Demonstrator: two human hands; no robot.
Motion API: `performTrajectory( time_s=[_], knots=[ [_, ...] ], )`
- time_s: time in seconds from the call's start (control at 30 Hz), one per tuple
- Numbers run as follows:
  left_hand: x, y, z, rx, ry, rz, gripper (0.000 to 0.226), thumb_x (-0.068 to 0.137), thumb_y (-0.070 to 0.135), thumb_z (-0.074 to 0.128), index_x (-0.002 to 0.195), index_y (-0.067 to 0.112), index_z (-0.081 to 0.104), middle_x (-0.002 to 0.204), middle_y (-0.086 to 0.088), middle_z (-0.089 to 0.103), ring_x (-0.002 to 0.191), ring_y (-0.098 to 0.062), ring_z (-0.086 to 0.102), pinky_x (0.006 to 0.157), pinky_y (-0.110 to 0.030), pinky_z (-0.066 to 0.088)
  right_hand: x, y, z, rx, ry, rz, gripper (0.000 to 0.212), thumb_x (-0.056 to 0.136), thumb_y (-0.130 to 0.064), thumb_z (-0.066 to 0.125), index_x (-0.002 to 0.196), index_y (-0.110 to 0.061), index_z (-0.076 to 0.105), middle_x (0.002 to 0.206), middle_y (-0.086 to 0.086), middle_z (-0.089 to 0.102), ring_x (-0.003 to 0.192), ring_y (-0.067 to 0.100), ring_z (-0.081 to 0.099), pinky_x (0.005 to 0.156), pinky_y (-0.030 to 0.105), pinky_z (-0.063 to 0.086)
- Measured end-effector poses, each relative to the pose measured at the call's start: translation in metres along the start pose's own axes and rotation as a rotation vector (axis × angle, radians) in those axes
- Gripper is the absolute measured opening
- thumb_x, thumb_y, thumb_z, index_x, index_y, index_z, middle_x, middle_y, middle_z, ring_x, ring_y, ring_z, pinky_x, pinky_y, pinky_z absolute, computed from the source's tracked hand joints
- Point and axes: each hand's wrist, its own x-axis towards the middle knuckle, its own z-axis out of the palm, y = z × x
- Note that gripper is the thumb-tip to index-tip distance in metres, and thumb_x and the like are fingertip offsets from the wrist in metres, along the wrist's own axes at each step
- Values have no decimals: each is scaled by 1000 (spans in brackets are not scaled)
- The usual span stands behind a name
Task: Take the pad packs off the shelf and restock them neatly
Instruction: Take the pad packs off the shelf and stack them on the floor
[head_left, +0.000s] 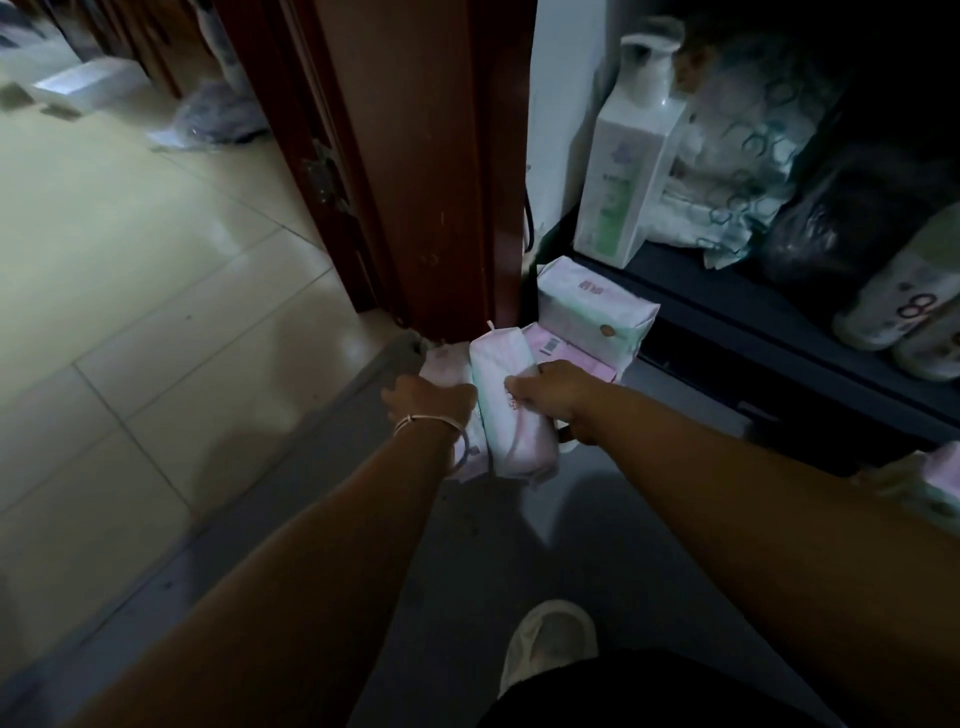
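Note:
Several pink and white pad packs lie on the floor by the wooden door frame. My right hand (553, 400) grips a pink-and-white pack (511, 410) from its right side. On the other side of that pack, my left hand (428, 400) holds a second pack (447, 366), partly hidden under the hand. Behind them a pale green-and-pink pack (592, 312) rests on a flat pink pack (576, 353). Another pack (935, 483) shows at the right edge. The dark shelf (753, 317) stands to the right.
On the shelf stand a white pump bottle (628, 171), a patterned plastic package (737, 156), a black bag (857, 218) and white bottles (904, 312). The red-brown door frame (415, 182) rises at centre. Pale tiled floor (130, 312) spreads left. My shoe (550, 639) is below.

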Motion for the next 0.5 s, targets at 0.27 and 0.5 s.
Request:
performTrajectory(
  time_s=[0.27,0.5],
  knots=[
    [-11,-62,34,-203,104,31,51,69,8,70,100,15,30,117,-16,41,100,-31,50,87,-47,51,42,17,16,-285,3,-57,42,97,-25,46,131,0,47,131,20,50,117,34,50,97,42,45],
    [1,-84,59,182,-200,-243,41,87,9,56,127,-1,52,136,-21,46,124,-36,47,99,-42,45,61,32,23,-595,83,-178,35,98,-21,42,126,-4,55,128,18,56,118,31,51,97,33,39]
  ],
)
